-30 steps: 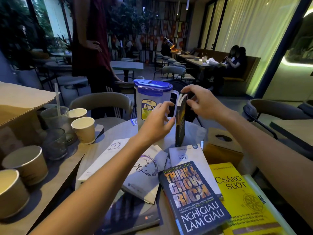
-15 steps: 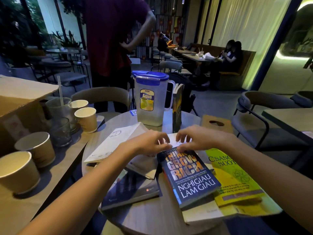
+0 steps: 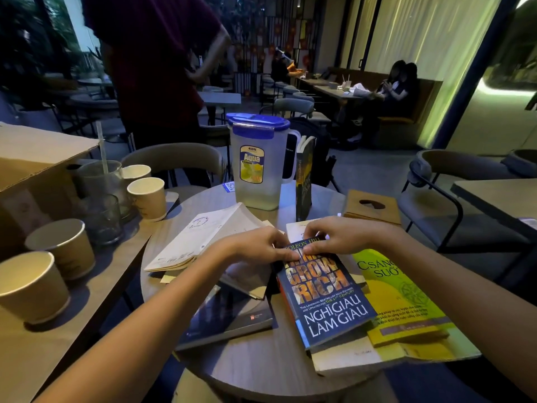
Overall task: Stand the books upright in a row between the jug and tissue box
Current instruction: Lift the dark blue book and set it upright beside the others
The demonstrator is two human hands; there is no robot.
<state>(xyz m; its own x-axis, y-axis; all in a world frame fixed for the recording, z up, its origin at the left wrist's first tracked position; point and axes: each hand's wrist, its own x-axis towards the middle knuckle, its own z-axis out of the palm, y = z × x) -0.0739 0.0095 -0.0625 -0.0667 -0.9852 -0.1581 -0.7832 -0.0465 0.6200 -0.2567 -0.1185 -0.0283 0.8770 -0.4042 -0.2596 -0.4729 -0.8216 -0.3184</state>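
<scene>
A clear jug (image 3: pixel 258 167) with a blue lid stands at the back of the round table (image 3: pixel 261 362). One dark book (image 3: pixel 303 181) stands upright just right of the jug's handle. A brown tissue box (image 3: pixel 372 209) lies further right. Several books lie flat in front: a dark blue "Think & Grow Rich" book (image 3: pixel 325 298) on top, a yellow book (image 3: pixel 401 295) to its right, a pale open book (image 3: pixel 197 239) and a dark book (image 3: pixel 226 315) on the left. My left hand (image 3: pixel 255 242) and my right hand (image 3: pixel 337 234) pinch the far edge of the blue book.
On the left, a wooden side table (image 3: pixel 43 353) carries several paper cups (image 3: pixel 146 197), glasses (image 3: pixel 101 216) and a cardboard box (image 3: pixel 32 170). A chair (image 3: pixel 174 159) stands behind the table with a person (image 3: pixel 157 68) beyond it. Another chair (image 3: pixel 436 181) and table (image 3: pixel 499 196) are at the right.
Both hands let go of the upright dark book beside the jug, came down to the pile, and now grip the top edge of the blue book.
</scene>
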